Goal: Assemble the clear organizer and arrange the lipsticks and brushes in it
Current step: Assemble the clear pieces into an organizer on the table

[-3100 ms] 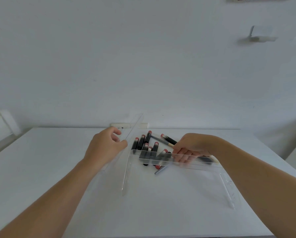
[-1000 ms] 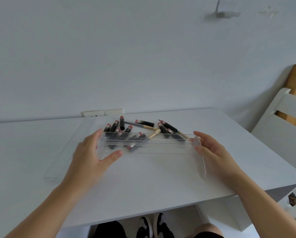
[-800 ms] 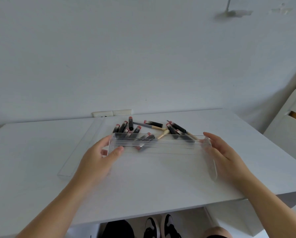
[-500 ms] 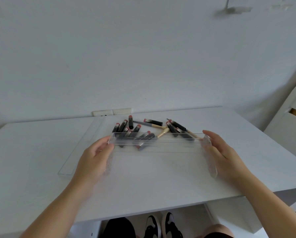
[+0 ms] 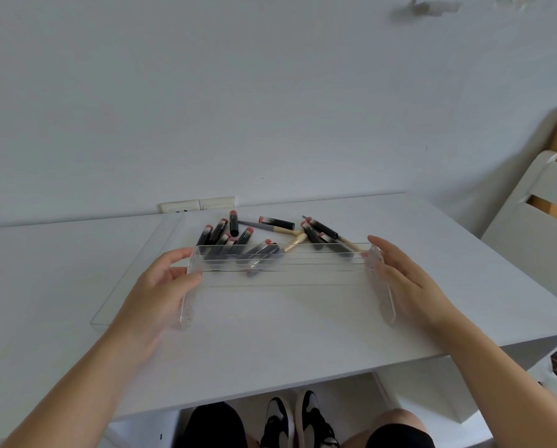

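Your left hand grips the organizer's left end, thumb and fingers curled round its wall. Your right hand presses flat, fingers straight, against the right end. Lipsticks and brushes lie just behind it.

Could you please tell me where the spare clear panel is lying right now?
The spare clear panel lies flat on the white table, left of the organizer frame, just beyond the left hand.

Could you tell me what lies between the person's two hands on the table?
In the head view, the clear organizer spans the gap between the left hand and the right hand.
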`<state>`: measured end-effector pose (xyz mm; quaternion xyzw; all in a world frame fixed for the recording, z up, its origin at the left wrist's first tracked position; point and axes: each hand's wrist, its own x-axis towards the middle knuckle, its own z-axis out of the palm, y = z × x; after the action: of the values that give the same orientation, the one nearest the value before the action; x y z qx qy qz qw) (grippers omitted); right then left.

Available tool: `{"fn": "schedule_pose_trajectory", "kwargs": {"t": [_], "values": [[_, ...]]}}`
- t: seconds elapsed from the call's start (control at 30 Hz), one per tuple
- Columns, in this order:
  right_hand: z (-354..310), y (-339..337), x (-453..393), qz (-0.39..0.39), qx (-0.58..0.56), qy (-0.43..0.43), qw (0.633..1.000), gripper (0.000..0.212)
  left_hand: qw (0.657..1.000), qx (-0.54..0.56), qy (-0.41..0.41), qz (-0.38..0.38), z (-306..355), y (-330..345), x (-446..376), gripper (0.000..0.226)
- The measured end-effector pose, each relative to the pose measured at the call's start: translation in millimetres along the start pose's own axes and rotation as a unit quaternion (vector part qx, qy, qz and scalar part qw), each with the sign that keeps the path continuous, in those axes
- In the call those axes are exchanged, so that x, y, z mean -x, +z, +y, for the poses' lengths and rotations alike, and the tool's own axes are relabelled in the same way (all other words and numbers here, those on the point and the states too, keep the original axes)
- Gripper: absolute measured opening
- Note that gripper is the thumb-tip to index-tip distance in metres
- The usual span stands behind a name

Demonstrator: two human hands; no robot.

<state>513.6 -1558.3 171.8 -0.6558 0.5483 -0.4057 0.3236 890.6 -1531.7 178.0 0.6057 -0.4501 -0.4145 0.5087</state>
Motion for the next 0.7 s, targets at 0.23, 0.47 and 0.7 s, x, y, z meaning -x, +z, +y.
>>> {"fn": "schedule_pose_trajectory", "kwargs": {"t": [0.23,0.47,0.7], "values": [[6,0,-2,0.007,-0.008,-0.005,1.000,0.031,0.999,0.020,-0.018,-0.039,2,-7,-5,0.033],[7,2,-6,0.028,-0.012,-0.007,1.000,0.025,0.998,0.012,0.000,-0.061,-4,-11,-8,0.037],[8,-2,-5,-0.008,-0.077,-0.007,0.997,0.032,0.999,0.010,0.004,-0.046,-6,-9,-7,0.032]]}}
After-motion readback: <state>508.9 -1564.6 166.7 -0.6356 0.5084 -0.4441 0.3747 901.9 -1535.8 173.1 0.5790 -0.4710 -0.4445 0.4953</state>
